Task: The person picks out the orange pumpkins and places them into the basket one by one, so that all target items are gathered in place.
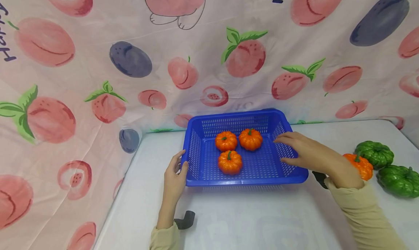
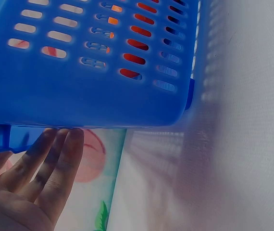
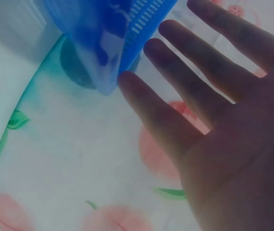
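Note:
A blue plastic basket (image 1: 245, 183) with slotted walls sits toward the back of the white table. Inside it are three small orange pumpkins: one at back left (image 1: 226, 141), one at back right (image 1: 250, 139) and one in front (image 1: 230, 162). My left hand (image 1: 175, 179) is at the basket's left side; the left wrist view shows its extended fingers (image 2: 62, 163) touching the outer wall near the rim. At the right side, my right hand (image 1: 304, 151) reaches over the rim, thumb and fingers apart, holding nothing. Its fingers (image 3: 194, 72) spread straight beside a basket corner in the right wrist view.
To the right on the table lie another orange pumpkin (image 1: 361, 166), partly behind my right forearm, and two green pumpkins (image 1: 374, 154) (image 1: 400, 181). A fruit-printed cloth (image 1: 212, 53) hangs behind and along the left of the table (image 1: 248, 221).

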Tool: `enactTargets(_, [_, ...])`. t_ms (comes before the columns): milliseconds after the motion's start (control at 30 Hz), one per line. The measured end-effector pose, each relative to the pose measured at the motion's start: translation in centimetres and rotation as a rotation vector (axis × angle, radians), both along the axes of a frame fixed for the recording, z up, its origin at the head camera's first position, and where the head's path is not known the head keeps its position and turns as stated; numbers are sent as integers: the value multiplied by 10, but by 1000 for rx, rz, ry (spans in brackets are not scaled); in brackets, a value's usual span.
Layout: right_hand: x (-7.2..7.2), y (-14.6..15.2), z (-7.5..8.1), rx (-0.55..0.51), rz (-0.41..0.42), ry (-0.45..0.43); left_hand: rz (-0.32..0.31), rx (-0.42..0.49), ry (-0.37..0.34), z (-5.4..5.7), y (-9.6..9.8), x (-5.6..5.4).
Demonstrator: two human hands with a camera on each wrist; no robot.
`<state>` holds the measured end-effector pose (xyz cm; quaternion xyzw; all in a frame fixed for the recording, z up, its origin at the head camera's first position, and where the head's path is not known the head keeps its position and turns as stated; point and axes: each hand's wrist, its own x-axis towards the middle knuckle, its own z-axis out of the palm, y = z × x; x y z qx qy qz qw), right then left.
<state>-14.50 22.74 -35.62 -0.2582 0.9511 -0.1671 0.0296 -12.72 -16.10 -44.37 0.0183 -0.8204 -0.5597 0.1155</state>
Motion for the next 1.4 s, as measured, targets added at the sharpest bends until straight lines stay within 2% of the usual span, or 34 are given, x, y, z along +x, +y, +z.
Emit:
enactTargets(600, [5, 25, -5, 20, -61, 0, -2, -3, -1, 0, 0, 0])
enactTargets(1100, [8, 43, -11, -4, -94, -8, -13, 2, 4, -1, -1, 1])
enactTargets(1400, [8, 55, -15, -1, -94, 27, -7, 10, 1, 0, 0, 0])
